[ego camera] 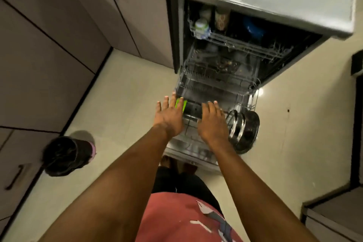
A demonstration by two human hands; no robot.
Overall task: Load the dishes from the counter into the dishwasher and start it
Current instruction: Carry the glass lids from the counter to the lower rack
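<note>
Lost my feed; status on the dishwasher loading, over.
Left hand and right hand open, empty, above the pulled-out lower rack. Steel dishes upright at its right end. Trash bin off left, clear.

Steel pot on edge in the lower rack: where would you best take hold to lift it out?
Probably by its upper rim, from above: the steel pot stands on edge in the lower rack, whose wires hem in its lower part.
</note>
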